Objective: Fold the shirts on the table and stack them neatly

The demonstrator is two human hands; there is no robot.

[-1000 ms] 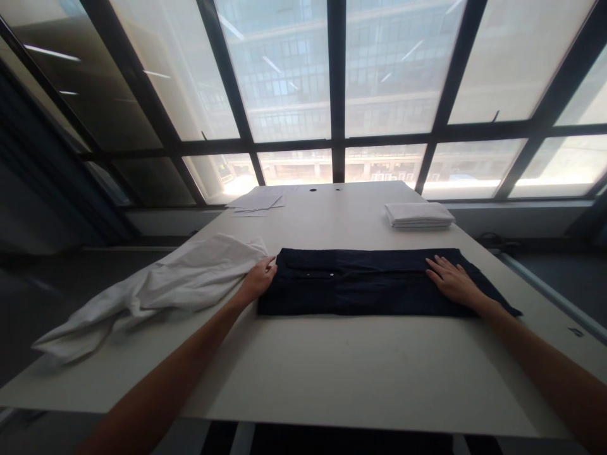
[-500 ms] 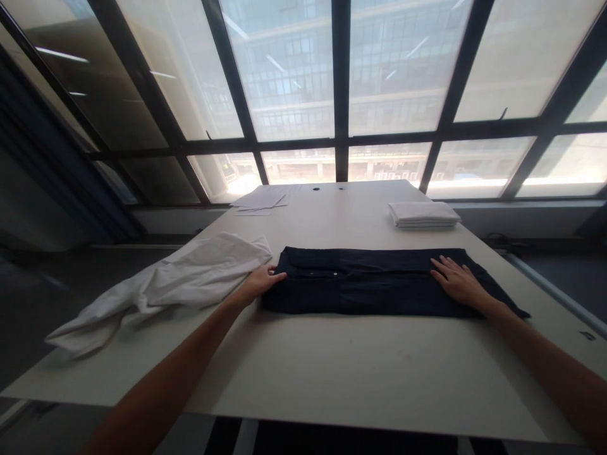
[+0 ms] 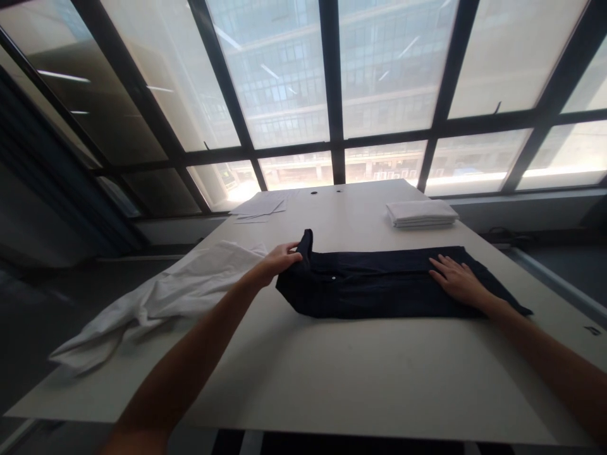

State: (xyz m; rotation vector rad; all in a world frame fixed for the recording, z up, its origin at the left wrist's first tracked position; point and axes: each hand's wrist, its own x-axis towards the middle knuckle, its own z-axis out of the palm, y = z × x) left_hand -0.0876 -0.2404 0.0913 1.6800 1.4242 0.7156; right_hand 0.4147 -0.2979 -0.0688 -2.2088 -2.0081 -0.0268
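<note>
Left hand (image 3: 279, 259) pinching the raised end of the dark shirt (image 3: 379, 284), just right of the white cloth (image 3: 190, 284) on the table (image 3: 332, 379). Best carried over level, edges matched. Right hand (image 3: 458, 281) open, flat, pinning the far end; worth holding firm.

You face bright, hazy daylight from tall windows (image 3: 332, 95) that washes out the glass, backlights the pale table (image 3: 332, 379), leaves side walls dark, and bends frame lines at the wide-angle edges.
</note>
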